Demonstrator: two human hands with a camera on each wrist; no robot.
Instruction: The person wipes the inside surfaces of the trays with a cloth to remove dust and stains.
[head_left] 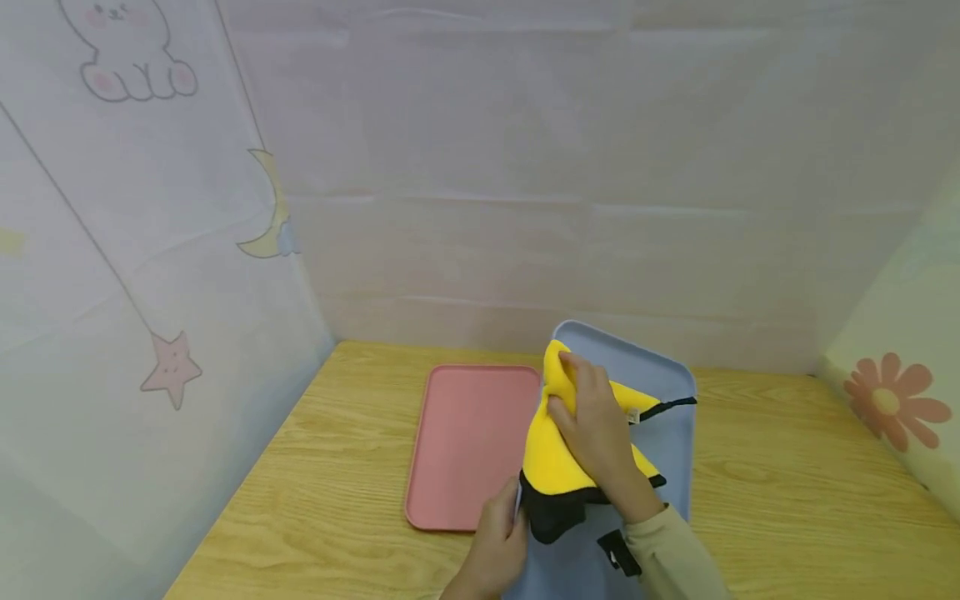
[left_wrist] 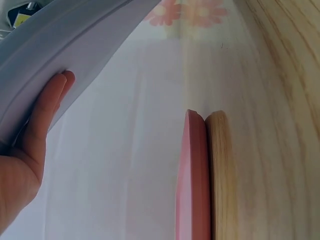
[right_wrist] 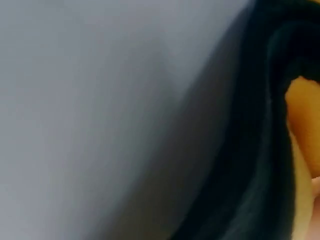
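Observation:
In the head view my left hand grips the near left edge of a blue-grey tray. That tray is raised and tilted; in the left wrist view, fingers lie along its underside. My right hand pinches a yellow fabric piece with black trim, like a small garment, bunched between thumb and fingers over the tray. A thin black strap and a small white tag stick out from it. Its black edge fills much of the right wrist view.
Left of the raised tray, a pink tray lies on the wooden table. A black strip with a white mark shows over the blue-grey tray beside the right sleeve. White printed sheets hang behind and at both sides.

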